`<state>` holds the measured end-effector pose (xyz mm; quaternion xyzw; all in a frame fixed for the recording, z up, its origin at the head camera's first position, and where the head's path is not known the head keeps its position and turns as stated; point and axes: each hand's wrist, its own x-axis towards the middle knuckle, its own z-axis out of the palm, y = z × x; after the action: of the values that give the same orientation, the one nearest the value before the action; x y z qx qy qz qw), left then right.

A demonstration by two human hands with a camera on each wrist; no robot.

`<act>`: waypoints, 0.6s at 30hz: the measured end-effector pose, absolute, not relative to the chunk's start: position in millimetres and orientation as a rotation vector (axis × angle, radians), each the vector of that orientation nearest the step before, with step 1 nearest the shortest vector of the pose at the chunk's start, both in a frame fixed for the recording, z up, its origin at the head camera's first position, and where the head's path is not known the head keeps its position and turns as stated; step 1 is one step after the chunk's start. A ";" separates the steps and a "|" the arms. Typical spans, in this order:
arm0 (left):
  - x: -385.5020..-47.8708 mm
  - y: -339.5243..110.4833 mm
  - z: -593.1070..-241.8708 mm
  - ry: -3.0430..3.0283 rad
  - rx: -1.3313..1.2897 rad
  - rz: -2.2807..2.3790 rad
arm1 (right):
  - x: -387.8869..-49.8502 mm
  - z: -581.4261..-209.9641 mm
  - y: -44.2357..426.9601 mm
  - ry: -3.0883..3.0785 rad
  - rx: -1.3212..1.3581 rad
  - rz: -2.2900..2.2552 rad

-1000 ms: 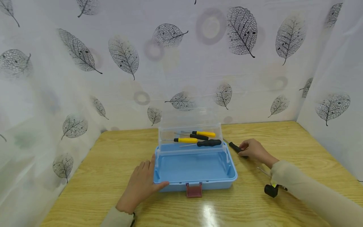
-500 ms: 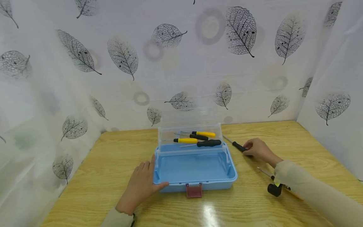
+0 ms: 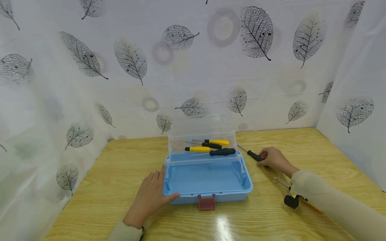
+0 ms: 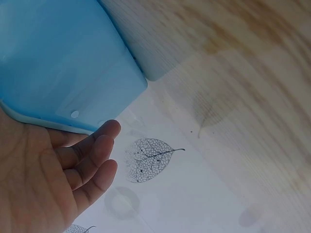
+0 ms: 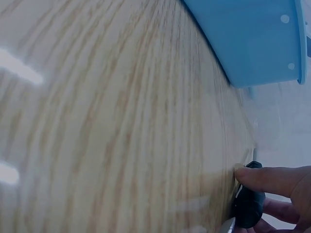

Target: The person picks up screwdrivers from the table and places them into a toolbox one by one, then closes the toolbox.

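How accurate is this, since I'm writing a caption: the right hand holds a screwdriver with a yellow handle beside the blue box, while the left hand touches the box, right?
Not quite: the handle is black, not yellow, as the head view shows. The right hand holds that screwdriver beside the blue box, while the left hand touches the box.

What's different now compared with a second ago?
The right hand and the black screwdriver it pinches shifted slightly rightward. Nothing was visibly newly grasped or released. The left hand stayed against the blue box; the four screwdrivers in its clear tray stayed put.
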<state>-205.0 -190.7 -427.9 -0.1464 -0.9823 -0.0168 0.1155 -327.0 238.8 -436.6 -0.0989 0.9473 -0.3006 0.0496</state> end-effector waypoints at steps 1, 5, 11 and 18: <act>-204.9 -190.5 -427.8 -2.877 -0.429 -0.048 | -327.1 -436.6 238.9 2.891 -0.302 -0.911; -204.7 -190.0 -427.6 -2.880 -0.424 -0.041 | -327.8 -436.7 240.0 2.899 -0.303 -0.901; -203.8 -189.0 -426.1 -2.887 -0.419 -0.057 | -328.8 -436.1 244.7 2.908 -0.287 -0.890; -203.4 -189.1 -425.9 -2.896 -0.412 -0.071 | -330.1 -435.0 250.7 2.916 -0.286 -0.883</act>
<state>-203.4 -189.1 -425.9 -0.1399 -0.9840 -0.0240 0.1076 -330.1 250.7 -435.0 -0.0933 0.9521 -0.2882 0.0406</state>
